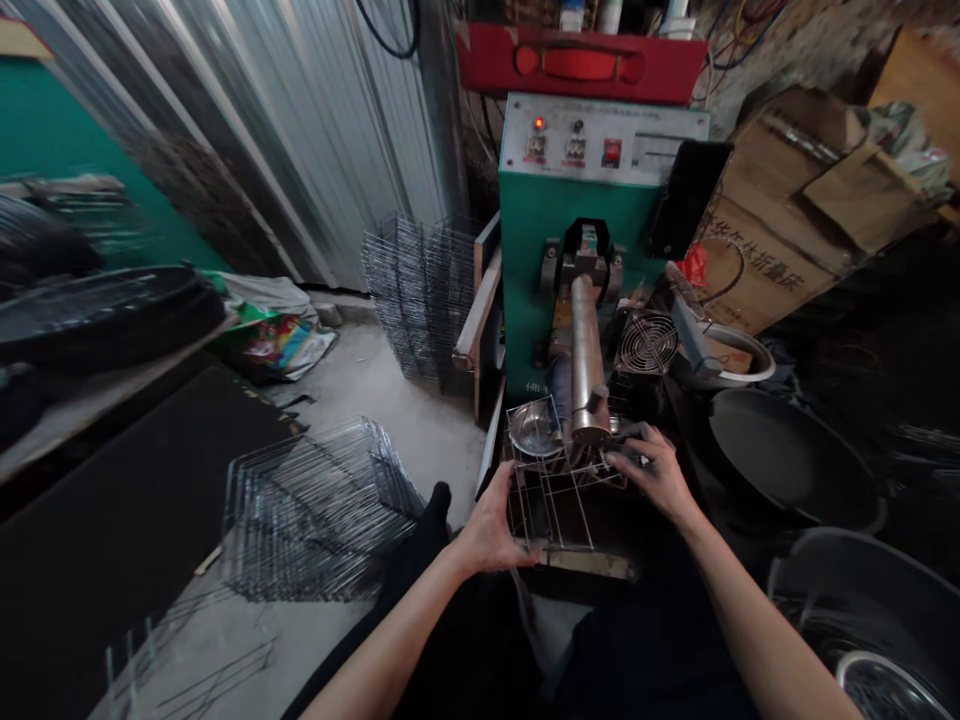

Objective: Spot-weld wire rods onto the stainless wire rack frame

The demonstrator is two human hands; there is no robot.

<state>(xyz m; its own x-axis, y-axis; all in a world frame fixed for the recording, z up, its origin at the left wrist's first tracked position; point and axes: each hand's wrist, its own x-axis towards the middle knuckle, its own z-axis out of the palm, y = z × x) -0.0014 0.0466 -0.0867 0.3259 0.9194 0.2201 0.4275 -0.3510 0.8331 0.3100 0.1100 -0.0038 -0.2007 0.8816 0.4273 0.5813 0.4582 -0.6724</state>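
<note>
Passable at left over the floor (375, 385), between near wire stack (322, 510) and far wire stack (420, 300). Blocked ahead by the steel arm (586, 345) and the wire grid (553, 492) at its tip; crowded at right by the fan (646, 342) and black pan (791, 450).

This is looking like a metalworking workshop: a green spot-welding machine (525, 260) is showing a lit red lamp (538, 122), stacked wire grids (315, 515) are standing on a concrete floor (360, 375), and corrugated metal sheeting (322, 140) is walling one side.
</note>
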